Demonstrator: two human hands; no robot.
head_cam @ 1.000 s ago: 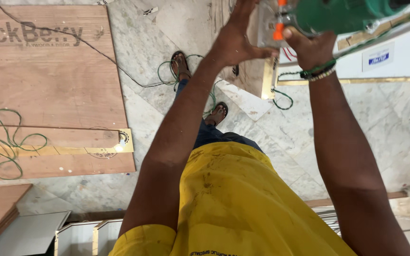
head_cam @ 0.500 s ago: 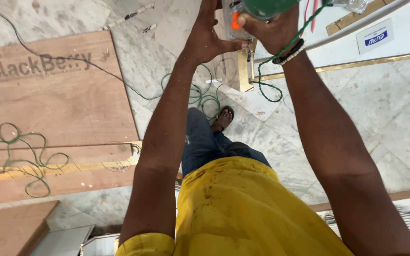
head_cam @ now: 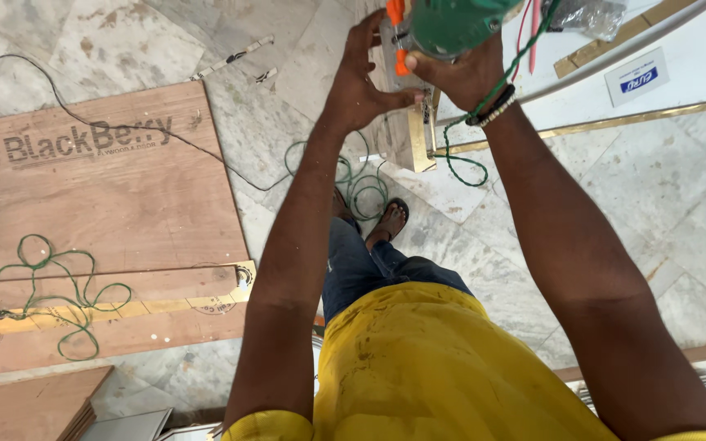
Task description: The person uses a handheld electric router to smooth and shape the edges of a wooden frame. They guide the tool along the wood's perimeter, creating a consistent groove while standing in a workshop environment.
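Drill (head_cam: 455, 24) shifted left | right hand (head_cam: 463, 73) grips it | left hand (head_cam: 361, 82) spread, touching

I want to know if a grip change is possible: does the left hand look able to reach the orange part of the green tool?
Probably yes. The left hand is raised beside the green power tool that the right hand grips, its fingers close to the orange part, with nothing visibly between.

Looks like an interior fit-out or carpentry site indoors: grey-veined marble tile floor (head_cam: 663, 212), large brown plywood sheets (head_cam: 100, 196) lying at left, loose green cable (head_cam: 51, 286) coiled across them, brass-coloured metal trim strip (head_cam: 614, 122) far right.
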